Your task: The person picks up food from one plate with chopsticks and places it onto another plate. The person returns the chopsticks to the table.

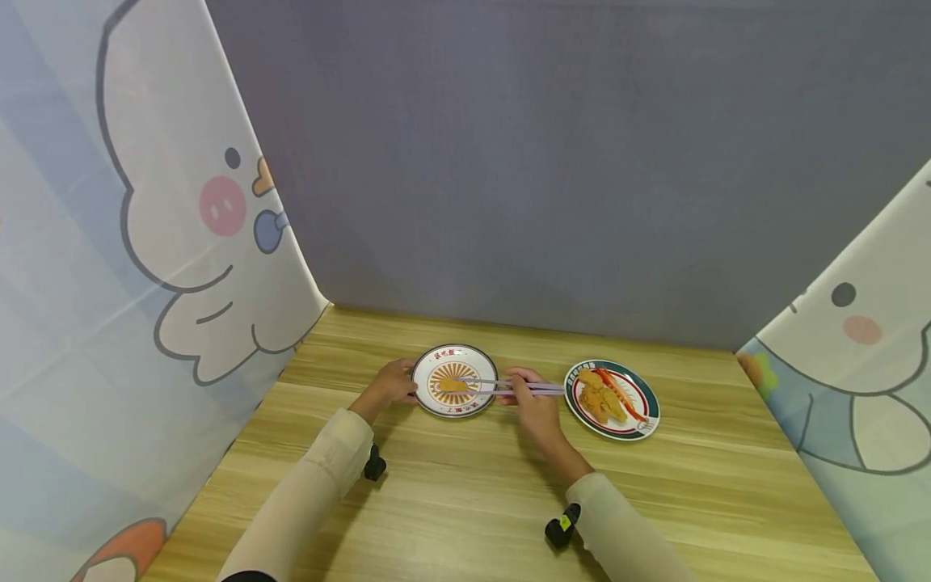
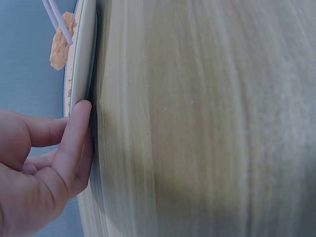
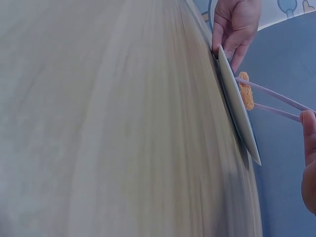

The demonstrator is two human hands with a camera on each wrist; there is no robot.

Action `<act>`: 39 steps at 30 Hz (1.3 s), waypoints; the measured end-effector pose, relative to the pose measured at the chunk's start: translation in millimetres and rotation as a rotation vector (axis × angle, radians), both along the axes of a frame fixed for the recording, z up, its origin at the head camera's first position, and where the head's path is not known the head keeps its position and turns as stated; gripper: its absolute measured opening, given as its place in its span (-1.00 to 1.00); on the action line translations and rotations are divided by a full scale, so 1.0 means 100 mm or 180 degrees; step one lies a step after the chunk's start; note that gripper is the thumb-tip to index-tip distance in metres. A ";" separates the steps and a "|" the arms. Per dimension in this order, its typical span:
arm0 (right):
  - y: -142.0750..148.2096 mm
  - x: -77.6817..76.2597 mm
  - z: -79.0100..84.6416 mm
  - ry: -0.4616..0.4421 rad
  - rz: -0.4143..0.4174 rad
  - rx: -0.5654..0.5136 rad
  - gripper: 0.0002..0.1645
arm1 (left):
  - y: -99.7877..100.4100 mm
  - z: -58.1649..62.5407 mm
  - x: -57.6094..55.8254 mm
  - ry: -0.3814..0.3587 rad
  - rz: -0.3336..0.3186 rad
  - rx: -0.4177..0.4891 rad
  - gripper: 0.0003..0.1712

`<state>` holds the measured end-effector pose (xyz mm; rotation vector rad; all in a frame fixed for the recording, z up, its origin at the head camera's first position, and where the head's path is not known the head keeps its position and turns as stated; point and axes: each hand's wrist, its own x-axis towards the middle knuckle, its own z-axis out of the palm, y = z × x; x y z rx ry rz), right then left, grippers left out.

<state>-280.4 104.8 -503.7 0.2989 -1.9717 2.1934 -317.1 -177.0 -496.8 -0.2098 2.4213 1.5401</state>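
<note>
A white plate with an orange sunburst centre lies on the table, with a piece of golden fried food near its middle. At the plate's left edge my left hand pinches the rim; in the left wrist view the thumb is on the upper side and fingertips reach under it. My right hand holds a pair of pale purple chopsticks. Their tips are at the fried piece, one on either side in the right wrist view. Whether that piece touches the plate I cannot tell.
Right of my right hand stands a green-rimmed plate, bearing fried chicken pieces and a long red-orange strip. A grey partition rises behind the wooden table, with cartoon-printed cloths on both sides.
</note>
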 end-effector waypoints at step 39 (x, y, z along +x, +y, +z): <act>0.35 0.17 0.23 -0.0005 -0.0258 0.0004 -0.72 | -0.01 0.01 -0.02 -0.0023 -0.0061 -0.0004 -0.27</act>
